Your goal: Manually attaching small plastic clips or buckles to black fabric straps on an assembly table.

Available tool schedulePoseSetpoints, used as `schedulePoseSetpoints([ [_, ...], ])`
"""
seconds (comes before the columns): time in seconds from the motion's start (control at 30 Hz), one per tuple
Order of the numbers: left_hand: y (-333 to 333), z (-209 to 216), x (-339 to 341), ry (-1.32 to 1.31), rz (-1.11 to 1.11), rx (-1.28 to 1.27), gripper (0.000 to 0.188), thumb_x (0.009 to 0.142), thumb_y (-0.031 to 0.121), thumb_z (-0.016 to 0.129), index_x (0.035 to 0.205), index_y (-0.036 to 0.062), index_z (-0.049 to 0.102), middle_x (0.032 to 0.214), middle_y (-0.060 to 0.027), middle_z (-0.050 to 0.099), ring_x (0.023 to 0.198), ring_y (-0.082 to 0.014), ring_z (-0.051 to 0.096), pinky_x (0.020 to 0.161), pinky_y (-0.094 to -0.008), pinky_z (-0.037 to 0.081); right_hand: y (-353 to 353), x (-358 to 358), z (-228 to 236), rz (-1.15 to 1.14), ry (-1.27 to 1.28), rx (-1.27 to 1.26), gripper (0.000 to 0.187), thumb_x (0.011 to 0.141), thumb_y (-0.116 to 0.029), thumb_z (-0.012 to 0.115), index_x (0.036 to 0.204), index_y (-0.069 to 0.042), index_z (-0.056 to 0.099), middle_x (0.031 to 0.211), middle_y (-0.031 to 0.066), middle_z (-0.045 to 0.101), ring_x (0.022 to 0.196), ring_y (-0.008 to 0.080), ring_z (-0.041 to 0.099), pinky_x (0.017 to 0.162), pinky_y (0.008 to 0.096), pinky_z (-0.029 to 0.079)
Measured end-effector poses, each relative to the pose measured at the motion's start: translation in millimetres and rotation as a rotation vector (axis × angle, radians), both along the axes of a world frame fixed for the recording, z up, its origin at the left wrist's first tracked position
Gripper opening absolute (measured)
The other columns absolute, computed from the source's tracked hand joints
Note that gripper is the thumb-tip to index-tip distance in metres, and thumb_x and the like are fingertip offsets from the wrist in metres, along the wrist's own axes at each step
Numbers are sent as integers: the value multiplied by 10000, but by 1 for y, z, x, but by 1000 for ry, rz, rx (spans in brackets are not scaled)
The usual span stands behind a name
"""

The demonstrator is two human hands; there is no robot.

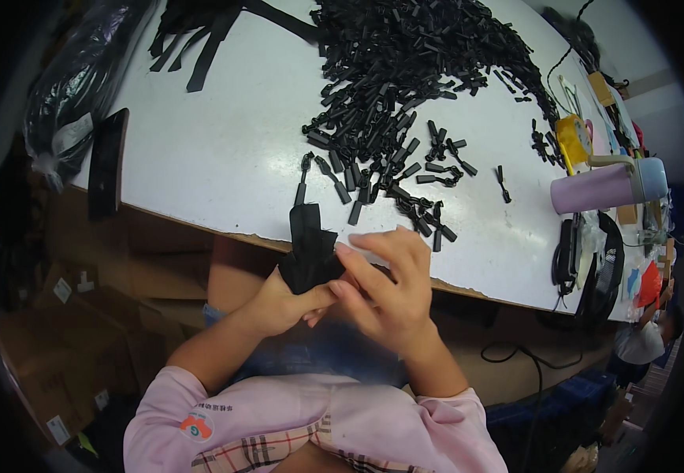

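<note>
My left hand (279, 303) is closed round a bundle of short black fabric strips (310, 244), whose ends stick up past the fingers toward the table edge. Close on its right is my right hand (393, 288), with the fingers bent and apart and the thumb near the left thumb. I see nothing between its fingertips, which are at the side of the strips. Just beyond the strips, one black zipper pull (302, 181) lies on the white table (216, 150). A large heap of similar zipper pulls (405, 63) spreads behind it, with several loose ones nearer me.
More black strips (208, 51) lie at the far left, near a dark flat bar (108, 162) and a clear plastic bag (82, 87). At right stand a purple bottle (594, 188) and a yellow tape measure (573, 140). Cardboard boxes (82, 339) are below left. Another person (641, 343) is far right.
</note>
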State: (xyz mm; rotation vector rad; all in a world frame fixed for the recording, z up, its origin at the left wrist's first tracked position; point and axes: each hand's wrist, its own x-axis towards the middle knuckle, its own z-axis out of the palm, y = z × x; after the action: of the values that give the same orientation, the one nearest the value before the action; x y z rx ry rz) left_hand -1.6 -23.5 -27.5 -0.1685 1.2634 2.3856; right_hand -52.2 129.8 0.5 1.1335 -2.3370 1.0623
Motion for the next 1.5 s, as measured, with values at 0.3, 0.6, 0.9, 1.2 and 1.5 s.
schedulePoseSetpoints([
  [0.3,11,7,4,172,216,17,200,757,93,598,876,26,452,727,-37,496,589,-97,521,527,-231,465,0,22,3,118,-1067,-771,30,768,32,537,797,29,530,718,55,535,591,59,476,523,166,372],
  [0.6,21,9,6,361,356,-383,163,763,40,581,904,8,506,773,-42,525,620,-101,525,609,-212,452,3,21,-9,69,-719,-421,51,773,-16,538,796,24,560,651,62,543,550,76,517,471,178,409],
  [0.9,16,5,4,649,403,-633,116,753,53,570,855,14,532,750,-66,527,604,-125,529,543,-237,448,2,15,-8,-3,-967,-521,98,733,-26,584,802,29,541,557,37,506,425,50,445,375,200,344],
  [1.2,12,6,2,67,285,-169,166,806,122,532,908,1,483,749,-80,515,596,-144,540,546,-307,492,12,-32,-6,-462,-24,307,123,701,-71,562,812,-31,526,647,82,512,514,235,529,434,316,424],
  [1.5,10,7,2,225,338,-404,125,808,136,549,844,17,551,791,-4,524,715,-67,476,655,-209,394,5,-28,0,-377,-160,393,174,699,-124,576,768,-30,448,609,104,508,469,261,532,410,339,428],
])
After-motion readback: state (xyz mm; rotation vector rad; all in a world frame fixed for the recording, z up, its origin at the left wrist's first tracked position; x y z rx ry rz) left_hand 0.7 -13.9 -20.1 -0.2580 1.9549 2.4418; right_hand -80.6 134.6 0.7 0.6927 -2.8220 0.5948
